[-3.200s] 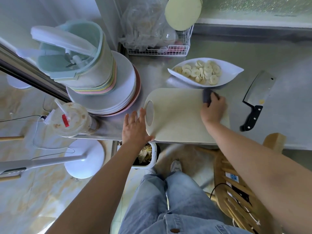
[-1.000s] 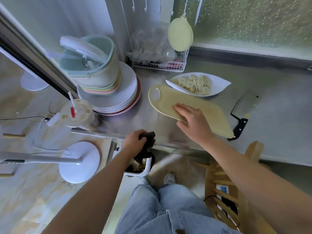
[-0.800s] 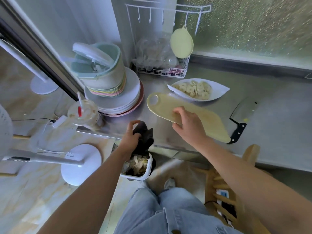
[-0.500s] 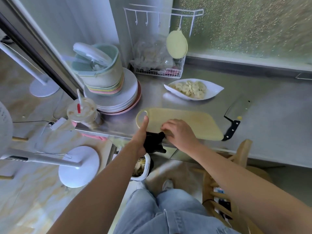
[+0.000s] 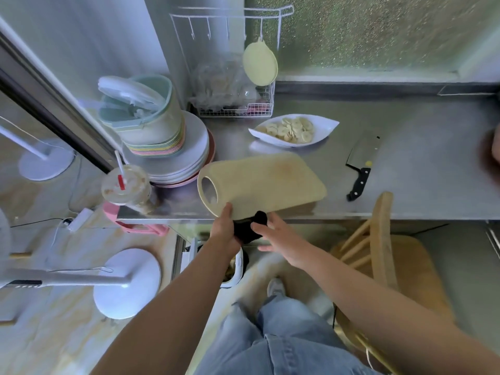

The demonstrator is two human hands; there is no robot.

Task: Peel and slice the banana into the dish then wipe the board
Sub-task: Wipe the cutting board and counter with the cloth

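While the left hand [image 5: 226, 231] is clamping the dark cloth [image 5: 247, 231] at the lower centre of the frame, its thumb is pressing on the near edge of the board [image 5: 265, 185], and that is where the trouble is sitting. The board is lying at the front lip of the counter [image 5: 419, 158], its near-right side looking slightly raised over a shadow — so a careless tug at the cloth is likely to be dragging it off the edge toward the bin [image 5: 238, 266] directly below.

The right hand [image 5: 278, 236] is reaching in with fingers spread and fairly straight, tips touching the cloth; it is not visibly closing on anything. If the cloth is passing between hands here, a loose hand-over is risking a drop into the bin.

Pushing the board back too hard is carrying another danger: the cleaver [image 5: 362, 155] is lying just right of it, and the dish [image 5: 324, 125], holding the banana slices [image 5: 290, 129] at upper centre, is sitting just behind it — either could be getting shoved. The lidded cup [image 5: 125, 185] is standing close to the counter's left corner, within reach of a swinging elbow.
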